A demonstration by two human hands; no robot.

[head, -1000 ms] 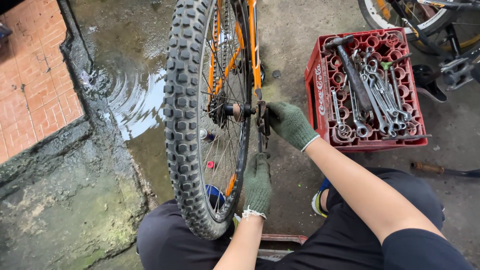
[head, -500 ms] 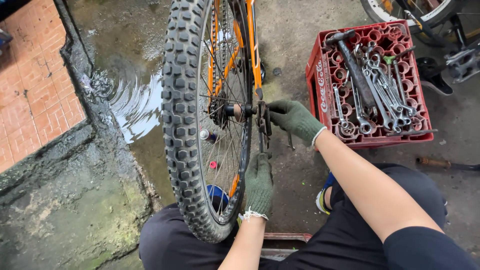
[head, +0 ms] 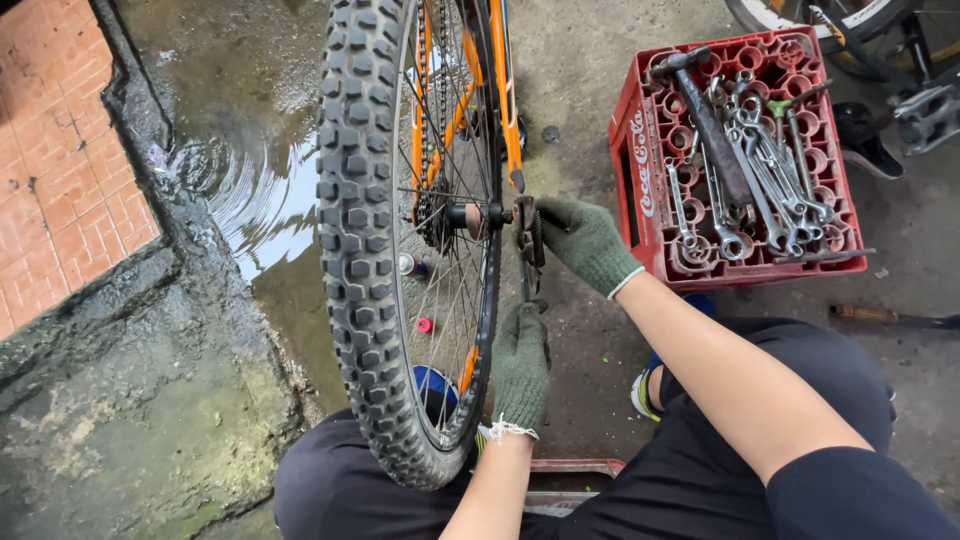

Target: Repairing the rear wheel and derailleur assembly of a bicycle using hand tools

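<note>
My right hand (head: pixel 585 240), green-gloved, is clenched on the rear derailleur (head: pixel 527 228) at the wheel's axle (head: pixel 478 215). My left hand (head: pixel 520 362) grips a thin tool just below it, beside the knobby tyre (head: pixel 358 240). Red crate (head: pixel 640 175) of spanners sits right.

Both gloved hands forward, left hand (head: pixel 521 365) below right hand (head: pixel 585 243), fingers curled.

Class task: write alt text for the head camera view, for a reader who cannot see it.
Two green-gloved hands work at the axle of a knobby bicycle wheel: the right hand grips a part at the hub, the left hand rests by the rim below. A red crate of wrenches sits to the right on wet concrete.
</note>
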